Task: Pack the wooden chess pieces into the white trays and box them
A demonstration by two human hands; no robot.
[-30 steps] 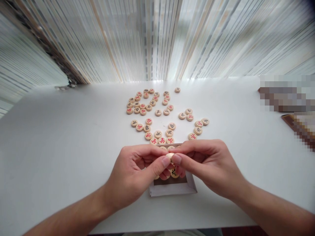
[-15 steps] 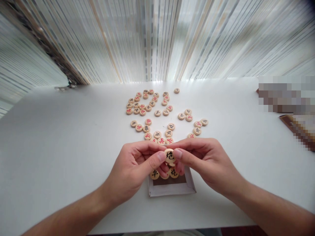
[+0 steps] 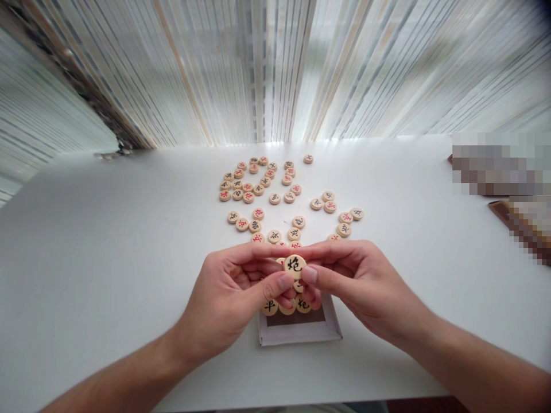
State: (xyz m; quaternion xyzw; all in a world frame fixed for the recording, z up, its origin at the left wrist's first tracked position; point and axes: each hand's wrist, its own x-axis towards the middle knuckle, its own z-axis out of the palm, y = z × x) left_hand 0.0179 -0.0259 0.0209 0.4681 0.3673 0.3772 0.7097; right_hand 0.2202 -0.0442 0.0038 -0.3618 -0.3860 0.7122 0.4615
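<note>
Between the fingertips of both hands is a round wooden Chinese chess piece [image 3: 295,266] with a black character, its face turned towards me. My left hand [image 3: 241,289] pinches it from the left with thumb and fingers. From the right, my right hand [image 3: 350,284] grips the same piece. Below them stands a shallow open box [image 3: 299,335] with a pale rim and brown bottom. Several pieces lie in it, among them a black-marked one [image 3: 270,306] at the left and another [image 3: 303,304] at the right. My hands hide the box's far part.
Many loose Chinese chess pieces [image 3: 274,236], marked red or black, lie scattered on the white table [image 3: 129,275] beyond my hands. Striped string curtains [image 3: 258,69] hang behind the table. At the right edge lie brown-edged objects [image 3: 501,212], partly blurred out.
The held piece has tilted more upright and risen slightly, with its character now fully in sight. My thumbs have slid lower along its edge.
</note>
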